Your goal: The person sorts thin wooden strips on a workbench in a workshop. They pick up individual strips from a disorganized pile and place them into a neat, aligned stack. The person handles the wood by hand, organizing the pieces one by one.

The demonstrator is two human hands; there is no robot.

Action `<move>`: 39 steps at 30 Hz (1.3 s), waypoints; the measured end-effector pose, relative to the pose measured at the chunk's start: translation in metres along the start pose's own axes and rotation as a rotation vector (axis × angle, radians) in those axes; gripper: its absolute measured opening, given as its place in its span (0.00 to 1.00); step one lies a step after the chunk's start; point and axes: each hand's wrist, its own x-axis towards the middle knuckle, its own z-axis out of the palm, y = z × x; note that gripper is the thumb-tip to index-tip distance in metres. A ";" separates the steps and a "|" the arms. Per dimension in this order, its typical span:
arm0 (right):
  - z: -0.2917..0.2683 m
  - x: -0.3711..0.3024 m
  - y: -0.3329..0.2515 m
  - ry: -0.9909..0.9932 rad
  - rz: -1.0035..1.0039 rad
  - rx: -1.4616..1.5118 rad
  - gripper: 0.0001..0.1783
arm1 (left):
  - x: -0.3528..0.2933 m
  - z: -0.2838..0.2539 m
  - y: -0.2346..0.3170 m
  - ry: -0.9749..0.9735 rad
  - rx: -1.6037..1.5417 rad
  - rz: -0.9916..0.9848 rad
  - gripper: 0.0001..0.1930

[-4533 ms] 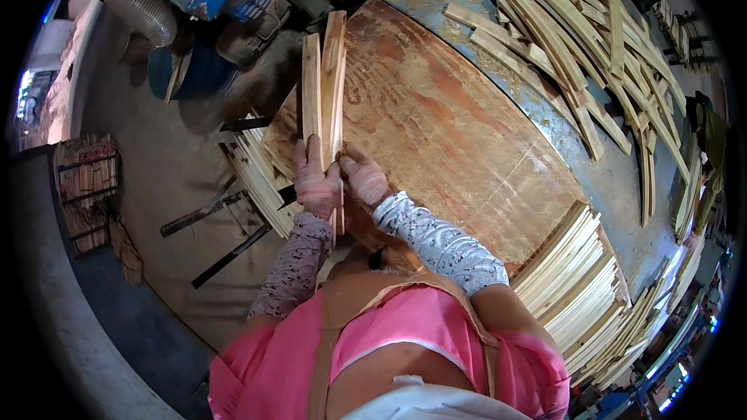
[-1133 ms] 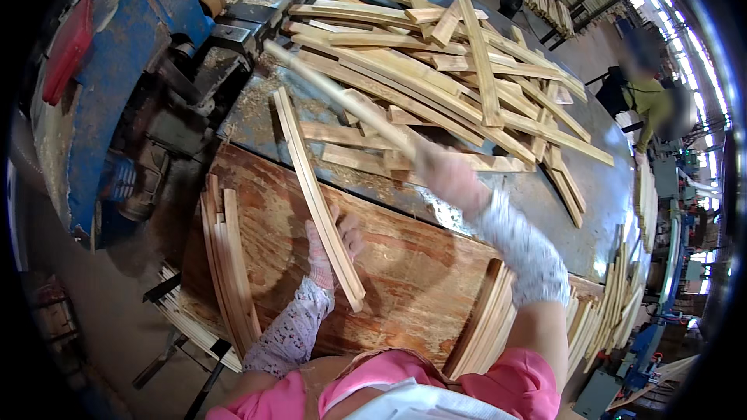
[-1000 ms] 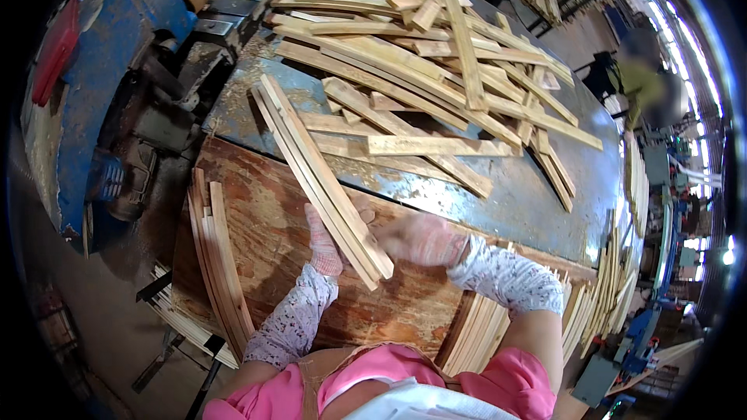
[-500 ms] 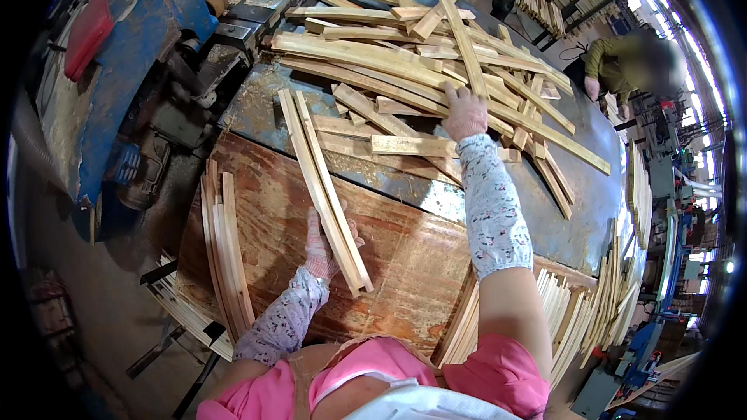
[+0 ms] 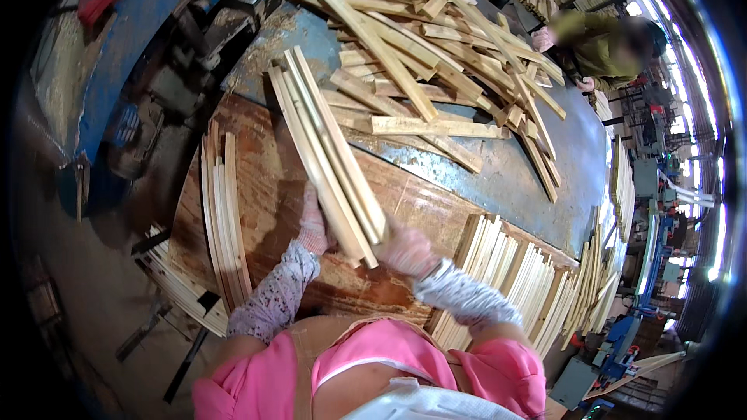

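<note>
My left hand (image 5: 313, 227), in a light pinkish glove, holds a small bundle of wooden strips (image 5: 331, 159) from the left, its thumb along their side. The bundle slants, its far end over the blue-grey tabletop and its near end toward me. At that near end is my right hand (image 5: 410, 251), also gloved and blurred by motion. It meets the right side of the strips, and its fingers are too smeared to make out. Beyond the bundle, loose wooden strips (image 5: 436, 128) lie in a crisscross heap.
Lined-up strips (image 5: 222, 210) lie at the left edge of the brown wooden board (image 5: 261, 136), and more rows (image 5: 498, 276) stand at the right. A blue machine (image 5: 85, 78) with a red part is at far left. Another person (image 5: 603, 50) is beyond the heap at far right.
My right hand has come back from the heap to the near end of the bundle. The bundle has gained a strip. In the heap, one long strip now slants across the top left.
</note>
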 end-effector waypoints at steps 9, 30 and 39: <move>0.083 0.054 0.070 0.159 -0.463 0.924 0.42 | -0.025 -0.062 0.009 -0.197 -0.108 -0.131 0.44; 0.081 0.068 -0.070 0.736 -0.149 0.199 0.29 | -0.113 -0.098 0.022 -0.453 -0.247 -0.130 0.46; 0.128 0.061 -0.036 0.303 -0.500 0.725 0.25 | -0.083 -0.139 0.009 -0.300 -0.124 -0.098 0.43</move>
